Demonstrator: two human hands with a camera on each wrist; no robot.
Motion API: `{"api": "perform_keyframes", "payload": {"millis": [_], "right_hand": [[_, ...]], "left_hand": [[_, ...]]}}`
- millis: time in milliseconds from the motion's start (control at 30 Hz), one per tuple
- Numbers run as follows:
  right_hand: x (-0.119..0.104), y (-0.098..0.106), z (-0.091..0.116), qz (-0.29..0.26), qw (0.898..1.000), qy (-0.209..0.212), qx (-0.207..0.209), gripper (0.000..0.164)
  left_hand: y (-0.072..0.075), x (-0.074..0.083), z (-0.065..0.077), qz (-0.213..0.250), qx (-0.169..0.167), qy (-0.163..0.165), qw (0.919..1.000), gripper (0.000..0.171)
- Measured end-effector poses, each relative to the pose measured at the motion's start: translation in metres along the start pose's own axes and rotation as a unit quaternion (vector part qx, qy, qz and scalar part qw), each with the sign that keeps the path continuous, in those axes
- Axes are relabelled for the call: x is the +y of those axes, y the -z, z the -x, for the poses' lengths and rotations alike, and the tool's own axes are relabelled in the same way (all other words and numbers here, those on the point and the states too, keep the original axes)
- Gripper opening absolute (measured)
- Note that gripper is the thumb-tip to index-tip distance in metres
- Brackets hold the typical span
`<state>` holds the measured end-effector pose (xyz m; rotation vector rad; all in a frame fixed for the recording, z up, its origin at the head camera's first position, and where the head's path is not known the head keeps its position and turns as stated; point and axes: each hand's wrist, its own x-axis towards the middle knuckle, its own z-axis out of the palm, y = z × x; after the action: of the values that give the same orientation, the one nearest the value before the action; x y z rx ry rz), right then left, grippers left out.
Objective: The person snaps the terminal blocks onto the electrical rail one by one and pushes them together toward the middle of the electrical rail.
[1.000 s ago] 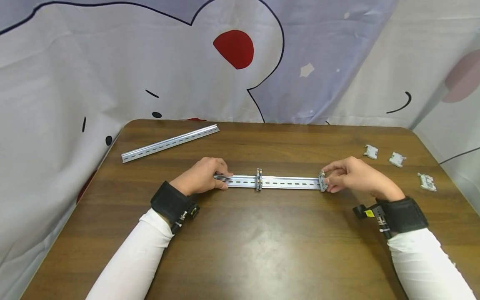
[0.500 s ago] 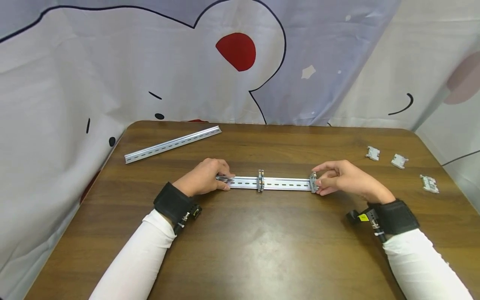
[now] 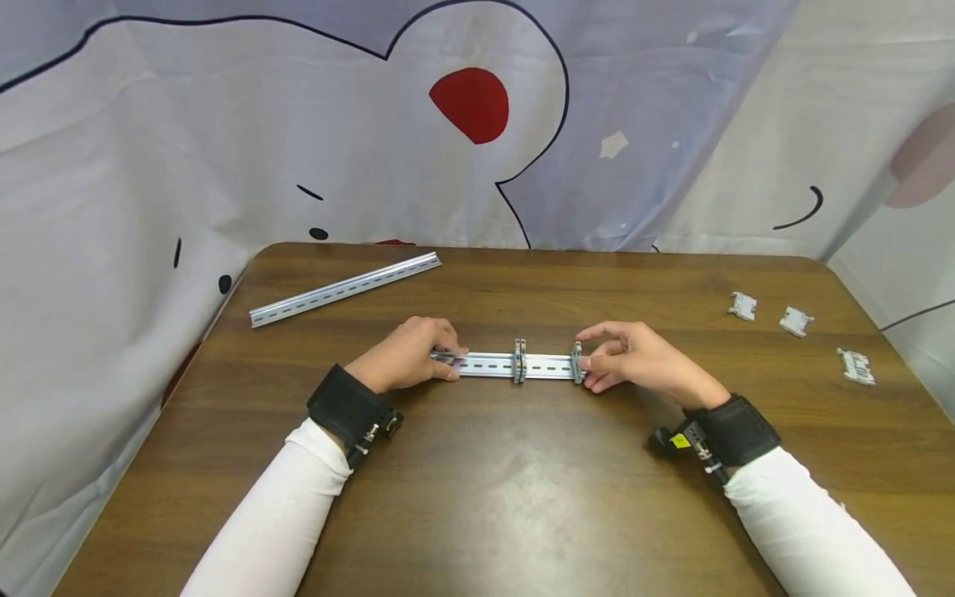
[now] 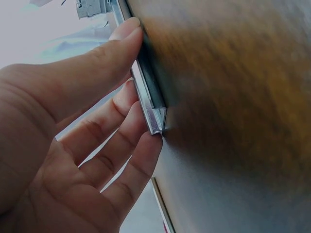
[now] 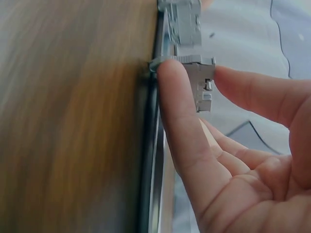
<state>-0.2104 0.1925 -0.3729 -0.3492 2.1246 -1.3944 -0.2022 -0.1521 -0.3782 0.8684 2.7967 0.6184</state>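
Note:
A slotted metal DIN rail [image 3: 481,365] lies across the middle of the wooden table. My left hand [image 3: 406,352] pinches its left end, thumb on one edge and fingers on the other, as the left wrist view shows on the rail [image 4: 148,104]. Near the rail's middle, grey terminal blocks [image 3: 520,361] stand upright across it, close together. To their right, my right hand [image 3: 634,358] holds another grey terminal block [image 3: 578,363] on the rail between thumb and fingers. In the right wrist view this held block [image 5: 199,73] is just short of the standing blocks [image 5: 184,22]. The right hand covers the rail's right part.
A second slotted rail [image 3: 345,290] lies slanted at the back left of the table [image 3: 477,497]. Toward the right edge lie three loose light-grey terminal blocks, the nearest block [image 3: 855,366] lowest. A patterned cloth [image 3: 336,124] hangs behind the table.
My right hand has slid the held terminal block leftward along the rail, from near its right end to close by the standing blocks. The left hand keeps its grip on the left end.

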Motion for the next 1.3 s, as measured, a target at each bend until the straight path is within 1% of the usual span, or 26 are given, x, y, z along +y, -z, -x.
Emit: {"api": "perform_keyframes", "payload": {"millis": [233, 467, 600, 833, 1300], "right_hand": [[-0.011, -0.022, -0.014, 0.0, 1.0, 0.01, -0.007, 0.051], [-0.016, -0.035, -0.021, -0.004, 1.0, 0.02, -0.009, 0.051], [-0.017, -0.039, -0.023, -0.006, 1.0, 0.022, -0.005, 0.051], [-0.02, -0.047, -0.027, -0.003, 0.999, 0.03, -0.009, 0.049], [-0.019, -0.051, -0.028, 0.003, 0.999, 0.043, -0.012, 0.044]], "left_hand": [[0.0, 0.0, 0.001, 0.006, -0.008, 0.007, 0.9999, 0.036], [0.0, 0.0, -0.001, 0.004, -0.006, 0.004, 1.0, 0.037], [0.0, 0.0, -0.001, 0.002, -0.007, 0.003, 1.0, 0.038], [0.0, -0.001, -0.001, 0.0, -0.008, 0.012, 0.9999, 0.038], [-0.001, -0.002, -0.001, 0.001, -0.003, 0.013, 0.9999, 0.037]]}}
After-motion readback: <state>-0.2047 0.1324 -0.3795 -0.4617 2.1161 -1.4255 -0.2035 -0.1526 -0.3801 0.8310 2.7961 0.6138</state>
